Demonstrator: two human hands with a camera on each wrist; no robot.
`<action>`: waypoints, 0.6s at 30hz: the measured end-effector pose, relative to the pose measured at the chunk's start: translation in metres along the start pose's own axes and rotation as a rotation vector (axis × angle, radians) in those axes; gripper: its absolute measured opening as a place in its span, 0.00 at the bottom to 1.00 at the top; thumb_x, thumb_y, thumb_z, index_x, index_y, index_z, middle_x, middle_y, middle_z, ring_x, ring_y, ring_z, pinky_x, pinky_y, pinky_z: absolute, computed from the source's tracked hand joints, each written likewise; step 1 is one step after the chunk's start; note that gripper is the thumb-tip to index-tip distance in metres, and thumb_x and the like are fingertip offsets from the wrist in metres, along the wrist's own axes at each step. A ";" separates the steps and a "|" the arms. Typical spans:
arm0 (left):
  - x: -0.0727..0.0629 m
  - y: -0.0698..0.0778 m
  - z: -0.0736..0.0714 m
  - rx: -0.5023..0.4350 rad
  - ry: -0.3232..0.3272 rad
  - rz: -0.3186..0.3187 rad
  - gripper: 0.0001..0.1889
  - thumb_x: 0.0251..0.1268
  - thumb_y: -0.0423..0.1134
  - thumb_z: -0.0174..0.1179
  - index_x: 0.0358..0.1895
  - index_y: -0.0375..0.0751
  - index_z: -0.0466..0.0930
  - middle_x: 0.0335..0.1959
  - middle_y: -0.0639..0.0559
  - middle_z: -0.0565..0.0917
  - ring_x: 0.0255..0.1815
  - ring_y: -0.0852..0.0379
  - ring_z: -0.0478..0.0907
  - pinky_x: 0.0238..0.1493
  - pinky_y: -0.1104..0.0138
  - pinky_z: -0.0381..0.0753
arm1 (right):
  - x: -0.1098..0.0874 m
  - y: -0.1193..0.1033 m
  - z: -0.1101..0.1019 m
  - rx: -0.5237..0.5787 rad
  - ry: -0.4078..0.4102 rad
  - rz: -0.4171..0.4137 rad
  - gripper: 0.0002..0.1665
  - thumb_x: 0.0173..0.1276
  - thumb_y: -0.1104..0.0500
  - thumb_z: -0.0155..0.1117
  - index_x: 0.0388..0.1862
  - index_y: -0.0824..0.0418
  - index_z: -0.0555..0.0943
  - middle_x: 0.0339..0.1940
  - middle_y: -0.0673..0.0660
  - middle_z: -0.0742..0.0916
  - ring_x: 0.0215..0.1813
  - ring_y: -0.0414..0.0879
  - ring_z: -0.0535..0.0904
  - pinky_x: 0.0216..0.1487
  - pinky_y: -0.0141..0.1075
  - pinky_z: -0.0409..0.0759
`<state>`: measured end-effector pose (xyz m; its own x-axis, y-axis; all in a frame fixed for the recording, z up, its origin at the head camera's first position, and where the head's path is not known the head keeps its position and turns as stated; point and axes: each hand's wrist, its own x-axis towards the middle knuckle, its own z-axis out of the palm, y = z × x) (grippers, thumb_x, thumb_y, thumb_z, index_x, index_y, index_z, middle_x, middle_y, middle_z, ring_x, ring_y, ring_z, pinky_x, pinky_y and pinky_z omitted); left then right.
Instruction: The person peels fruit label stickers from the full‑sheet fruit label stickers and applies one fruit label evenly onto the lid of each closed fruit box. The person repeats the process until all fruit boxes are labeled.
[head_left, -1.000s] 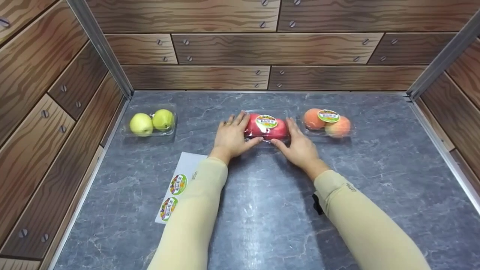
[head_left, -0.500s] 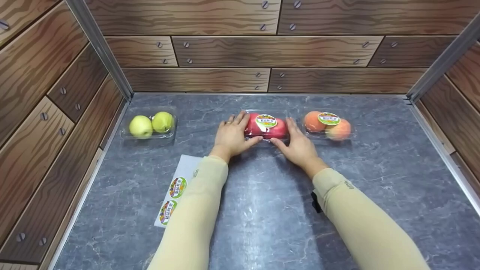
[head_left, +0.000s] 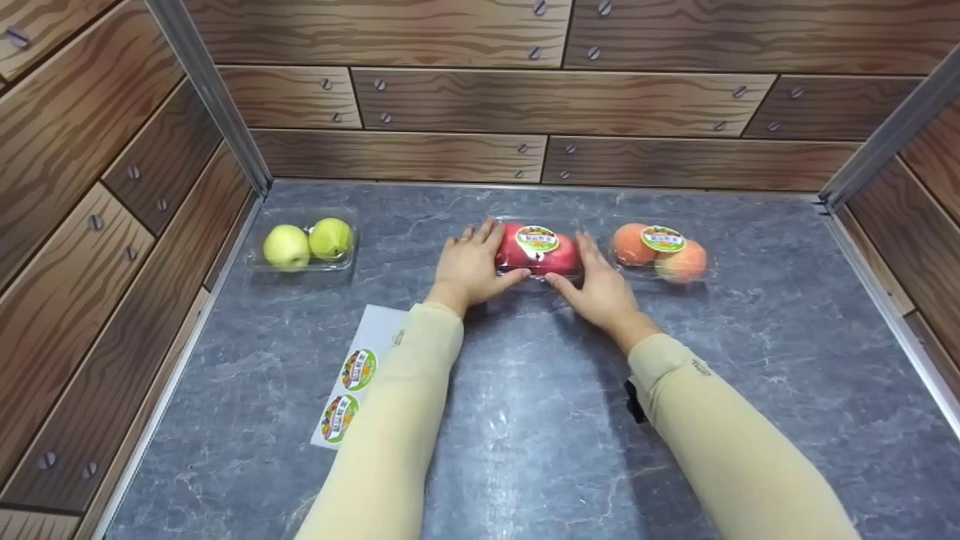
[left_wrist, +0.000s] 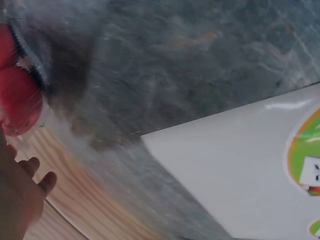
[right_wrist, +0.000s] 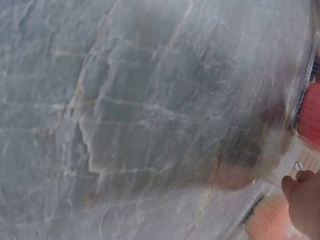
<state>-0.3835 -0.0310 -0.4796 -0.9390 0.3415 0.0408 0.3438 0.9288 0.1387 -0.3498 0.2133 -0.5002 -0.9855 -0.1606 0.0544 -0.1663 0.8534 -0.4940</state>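
A clear plastic box of red apples [head_left: 512, 255], with an oval fruit sticker [head_left: 538, 239] on its lid, sits at the middle of the table. My left hand [head_left: 471, 268] rests against its left side, fingers extended and thumb along the front. On the opposite side my right hand [head_left: 604, 292] touches the box in the same way, thumb toward the front edge. In the left wrist view the red apples [left_wrist: 20, 100] show at the left edge beside the hand. The right wrist view catches only a sliver of red apple [right_wrist: 311, 115] near the fingers.
To the left stands a clear box of yellow-green fruit [head_left: 286, 247]. A box of orange-pink fruit [head_left: 681, 261], with a sticker [head_left: 663, 238], stands just right of my right hand. A white sheet [head_left: 379, 326] of stickers lies partly under the left sleeve. Wood-patterned walls [head_left: 465, 97] enclose the table.
The head view shifts slightly. Both hands stay on the sides of the red apple box, with no visible movement of the box on the table.
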 end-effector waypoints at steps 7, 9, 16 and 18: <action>-0.009 0.004 -0.011 -0.016 -0.062 -0.034 0.54 0.71 0.78 0.47 0.87 0.45 0.50 0.87 0.44 0.54 0.86 0.40 0.53 0.81 0.41 0.57 | -0.004 -0.009 -0.003 -0.037 -0.036 0.002 0.60 0.77 0.28 0.54 0.89 0.60 0.44 0.89 0.65 0.50 0.83 0.70 0.56 0.77 0.67 0.62; -0.014 0.000 -0.013 -0.036 -0.055 -0.045 0.53 0.71 0.78 0.46 0.87 0.46 0.50 0.87 0.44 0.53 0.86 0.40 0.52 0.82 0.41 0.55 | -0.006 -0.013 -0.003 -0.052 -0.024 0.003 0.60 0.77 0.27 0.53 0.90 0.60 0.44 0.89 0.66 0.51 0.83 0.71 0.57 0.76 0.67 0.64; -0.040 -0.030 -0.030 -0.069 -0.006 -0.078 0.52 0.73 0.79 0.41 0.88 0.46 0.48 0.87 0.44 0.51 0.86 0.40 0.50 0.82 0.40 0.49 | -0.009 -0.030 -0.013 -0.078 0.094 -0.022 0.59 0.76 0.25 0.51 0.89 0.60 0.49 0.88 0.67 0.53 0.83 0.71 0.56 0.77 0.67 0.62; -0.051 -0.045 -0.036 -0.069 0.004 -0.089 0.52 0.73 0.78 0.41 0.88 0.46 0.47 0.88 0.43 0.50 0.87 0.39 0.49 0.83 0.40 0.48 | -0.009 -0.037 -0.014 -0.084 0.120 -0.033 0.59 0.76 0.25 0.53 0.89 0.60 0.50 0.88 0.67 0.53 0.86 0.68 0.51 0.81 0.64 0.55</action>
<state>-0.3518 -0.0950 -0.4527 -0.9660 0.2569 0.0296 0.2572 0.9433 0.2096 -0.3355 0.1904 -0.4707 -0.9755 -0.1328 0.1753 -0.1957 0.8879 -0.4164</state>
